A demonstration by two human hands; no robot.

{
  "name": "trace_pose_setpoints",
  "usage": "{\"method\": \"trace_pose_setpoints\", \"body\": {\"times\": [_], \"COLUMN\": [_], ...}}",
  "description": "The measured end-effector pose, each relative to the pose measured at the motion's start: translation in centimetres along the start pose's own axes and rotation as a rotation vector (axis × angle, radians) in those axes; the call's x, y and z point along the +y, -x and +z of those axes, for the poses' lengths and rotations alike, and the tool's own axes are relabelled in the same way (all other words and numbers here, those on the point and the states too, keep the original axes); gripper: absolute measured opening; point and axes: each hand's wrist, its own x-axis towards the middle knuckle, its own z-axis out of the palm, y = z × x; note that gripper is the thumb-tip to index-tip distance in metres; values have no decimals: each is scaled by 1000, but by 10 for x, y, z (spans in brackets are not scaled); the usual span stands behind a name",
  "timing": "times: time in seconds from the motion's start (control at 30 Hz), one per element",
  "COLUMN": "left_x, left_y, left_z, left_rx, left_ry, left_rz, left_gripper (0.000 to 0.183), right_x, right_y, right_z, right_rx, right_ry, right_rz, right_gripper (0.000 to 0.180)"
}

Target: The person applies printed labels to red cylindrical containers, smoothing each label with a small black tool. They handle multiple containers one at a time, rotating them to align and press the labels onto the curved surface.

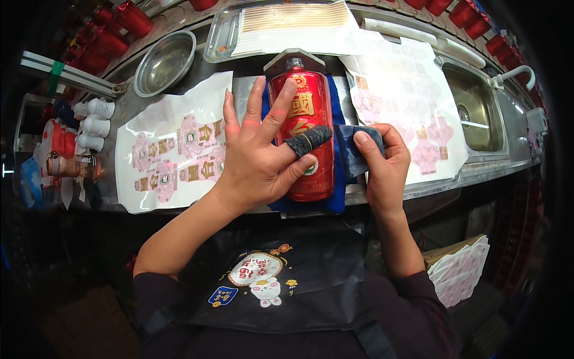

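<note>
A red glass bottle (309,184) with gold characters lies on a blue cloth (338,105), its bare threaded neck pointing away from me. My left hand (255,148) is spread across the bottle's left side, fingers apart. A dark knitted finger sleeve (309,140) covers its index finger, which lies over the bottle's front together with the thumb. Whether they press on the glass I cannot tell. Pinched between thumb and fingers of my right hand (388,166) is a thin dark flat scraper (354,148), its left edge close beside the bottle's right side.
Printed decal sheets lie left (179,112) and right (412,80) of the bottle. A metal bowl (166,63) and a clear tray (219,38) with a gold-striped sheet stand behind. At right is a sink (480,112) with a white faucet (515,78). Red bottles (134,20) line the back.
</note>
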Motion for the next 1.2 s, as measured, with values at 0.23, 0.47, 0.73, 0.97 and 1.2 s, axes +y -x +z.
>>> {"method": "trace_pose_setpoints", "body": {"times": [0.23, 0.47, 0.73, 0.97, 1.2], "left_x": [19, -8, -41, -40, -10], "left_y": [15, 22, -6, -9, 33], "left_z": [1, 11, 24, 26, 20], "left_rx": [-63, 2, 125, 243, 349], "left_ry": [60, 118, 253, 428, 801], "left_rz": [5, -67, -185, -389, -589], "left_gripper": [27, 37, 39, 42, 36], "right_x": [-3, 9, -7, -36, -56], "right_y": [6, -28, -29, -63, -80], "right_z": [5, 20, 25, 47, 67], "right_rx": [-11, 25, -102, -268, -494], "right_ry": [31, 93, 397, 589, 971], "right_rz": [8, -95, -389, -475, -1120], "right_gripper": [13, 15, 14, 21, 20]}}
